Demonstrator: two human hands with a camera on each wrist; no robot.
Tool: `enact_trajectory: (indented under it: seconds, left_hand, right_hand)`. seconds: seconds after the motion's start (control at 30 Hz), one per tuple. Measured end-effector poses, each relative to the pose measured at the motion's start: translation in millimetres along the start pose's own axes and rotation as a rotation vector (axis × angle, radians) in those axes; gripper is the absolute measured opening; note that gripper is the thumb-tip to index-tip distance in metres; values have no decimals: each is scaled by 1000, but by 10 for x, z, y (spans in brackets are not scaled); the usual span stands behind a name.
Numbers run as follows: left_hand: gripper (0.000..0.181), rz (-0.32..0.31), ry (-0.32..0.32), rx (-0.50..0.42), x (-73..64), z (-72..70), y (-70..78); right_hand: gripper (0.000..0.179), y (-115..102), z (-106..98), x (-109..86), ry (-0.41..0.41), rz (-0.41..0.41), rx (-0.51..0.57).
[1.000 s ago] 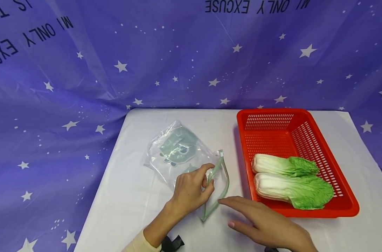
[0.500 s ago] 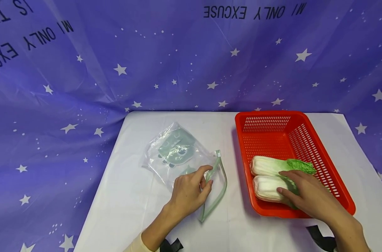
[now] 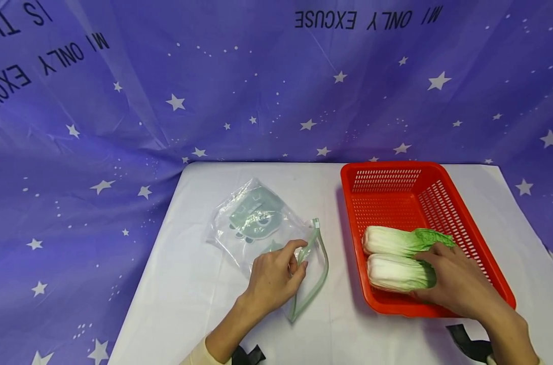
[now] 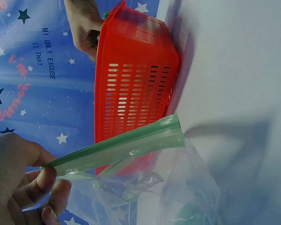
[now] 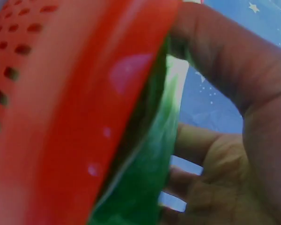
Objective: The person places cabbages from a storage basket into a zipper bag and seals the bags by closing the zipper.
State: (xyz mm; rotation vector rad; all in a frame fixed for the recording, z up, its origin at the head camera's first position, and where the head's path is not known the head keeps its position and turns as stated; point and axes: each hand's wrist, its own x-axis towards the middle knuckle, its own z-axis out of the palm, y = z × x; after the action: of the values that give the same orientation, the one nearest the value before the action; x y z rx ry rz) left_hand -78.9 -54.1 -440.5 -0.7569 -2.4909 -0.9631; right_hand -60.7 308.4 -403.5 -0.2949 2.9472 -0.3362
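My left hand [image 3: 273, 279] pinches the green zip edge of a clear plastic zip bag [image 3: 258, 218] that lies on the table, with a pale green cartoon print on it. In the left wrist view the green zip strip [image 4: 131, 140] runs out from the thumb and fingers, and the mouth of the bag gapes. My right hand [image 3: 458, 284] grips the nearer Chinese cabbage [image 3: 392, 274] inside the red basket, thumb on its near side and fingers over its far side. Its green leaves are mostly hidden under the hand. The other Chinese cabbage [image 3: 390, 241] lies just behind it.
The red perforated basket [image 3: 351, 218] stands on the right of the white-covered table [image 3: 180, 263]. Its wall [image 5: 47, 117] fills the left of the right wrist view. Behind the table hangs a purple-blue curtain [image 3: 267, 71] with stars and lettering.
My right hand has moved from beside the bag mouth, right into the basket, and now its fingers close round the nearer cabbage. The left hand keeps its pinch on the bag.
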Motion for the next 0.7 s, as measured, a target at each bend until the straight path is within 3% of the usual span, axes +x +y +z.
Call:
enact_trajectory:
  seconds: [0.13,0.33,0.5,0.7]
  left_hand:
    - [37,-8,7,-3,-10,-13,-19]
    - [35,-30,26,5,-5,-48,-54]
    - [35,-43,41,10,6,-78,-85]
    - [35,-46,64,17,8,-107,-110]
  right_hand:
    - [74,-10,-24,-52,120,-24,34]
    - [84,-71,-128,-157,204,19,166]
    - [86,-165,-176,-211,310,0,193]
    - [81,-366,-200,-244,346,-38,217]
